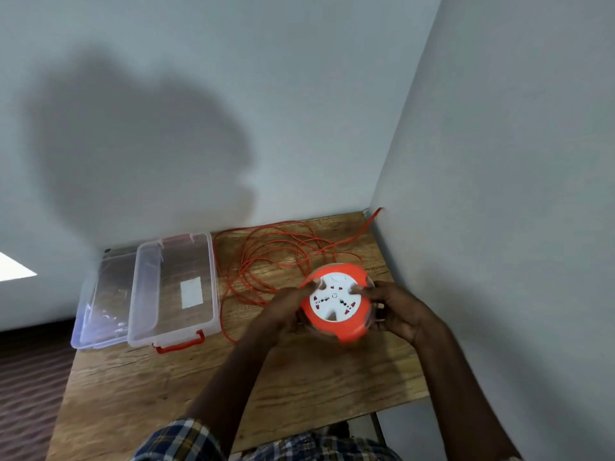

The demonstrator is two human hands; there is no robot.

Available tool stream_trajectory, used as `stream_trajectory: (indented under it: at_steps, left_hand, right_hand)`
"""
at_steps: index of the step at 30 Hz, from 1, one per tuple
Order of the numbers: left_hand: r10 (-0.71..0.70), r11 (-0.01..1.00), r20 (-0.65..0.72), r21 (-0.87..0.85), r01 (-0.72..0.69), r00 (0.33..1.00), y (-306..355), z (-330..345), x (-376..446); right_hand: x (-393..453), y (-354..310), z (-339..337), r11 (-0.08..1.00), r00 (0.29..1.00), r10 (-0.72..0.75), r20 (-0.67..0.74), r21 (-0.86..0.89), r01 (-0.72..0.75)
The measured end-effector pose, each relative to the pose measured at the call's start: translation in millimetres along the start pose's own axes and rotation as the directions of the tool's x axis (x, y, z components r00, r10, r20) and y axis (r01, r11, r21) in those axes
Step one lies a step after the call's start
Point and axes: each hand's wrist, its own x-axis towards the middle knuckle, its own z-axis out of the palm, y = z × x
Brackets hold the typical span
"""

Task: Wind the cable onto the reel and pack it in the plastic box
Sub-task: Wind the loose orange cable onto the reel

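An orange round cable reel (336, 306) with a white socket face is held above the wooden table (233, 377), face up towards me. My left hand (283, 314) grips its left side with the thumb on the white face. My right hand (397, 311) grips its right side, thumb also on the face. The orange cable (266, 261) lies in loose loops on the table behind the reel, one end running to the wall corner at the back right. The clear plastic box (173, 291) with red latches stands open and empty at the left.
The box's clear lid (100, 304) lies beside it, overhanging the table's left edge. Walls close the table at the back and right (499, 227). A white label shows through the box's bottom. Carpeted floor lies to the left.
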Motion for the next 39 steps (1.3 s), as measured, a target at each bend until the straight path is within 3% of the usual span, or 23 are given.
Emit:
stream_trajectory:
  at_steps: [2,6,8,9,11,13,15,21,25,29,34,39]
  left_hand:
    - [0.096,0.985,0.022,-0.143,-0.092,0.995,7,-5,-7]
    - [0.379,0.921,-0.120,-0.050,-0.386,0.918,19,-3,-21]
    - [0.432,0.897,-0.210,-0.002,-0.442,0.877,21,-1,-27]
    - [0.462,0.884,-0.240,0.041,-0.466,0.854,20,0,-29]
    - [0.517,0.855,-0.284,0.128,-0.502,0.808,17,2,-34]
    - [0.540,0.841,-0.331,0.183,-0.508,0.774,17,5,-37]
    - [0.571,0.821,-0.340,0.239,-0.519,0.747,17,4,-35]
    - [0.590,0.806,-0.367,0.320,-0.498,0.719,20,3,-36]
    - [0.640,0.758,-0.320,0.416,-0.503,0.699,20,2,-31]
    - [0.661,0.724,-0.252,0.460,-0.514,0.707,21,1,-25]
    - [0.707,0.670,-0.203,0.499,-0.550,0.678,24,-3,-26]
    - [0.700,0.689,-0.213,0.453,-0.566,0.682,25,-8,-28]
  right_hand:
    - [-14,-8,7,0.998,0.998,-0.062,-0.002,-0.024,0.062]
    - [-25,-9,31,0.932,0.956,-0.258,-0.142,-0.298,0.207]
    - [-29,-3,45,0.830,0.852,-0.458,-0.252,-0.465,0.309]
    - [-33,0,51,0.741,0.758,-0.581,-0.296,-0.577,0.343]
    - [-40,6,60,0.502,0.591,-0.772,-0.233,-0.794,0.343]
    - [-47,6,68,0.317,0.614,-0.788,-0.045,-0.885,0.342]
    - [-51,7,75,0.256,0.693,-0.720,0.039,-0.913,0.318]
    - [-55,9,83,0.314,0.750,-0.661,0.011,-0.904,0.291]
    - [-55,13,86,0.269,0.822,-0.569,0.005,-0.944,0.192]
    - [-50,15,92,0.211,0.810,-0.586,-0.034,-0.971,0.112]
    - [-47,14,94,0.355,0.779,-0.618,-0.109,-0.923,0.153]
    - [-55,12,97,0.518,0.774,-0.598,-0.206,-0.837,0.177]
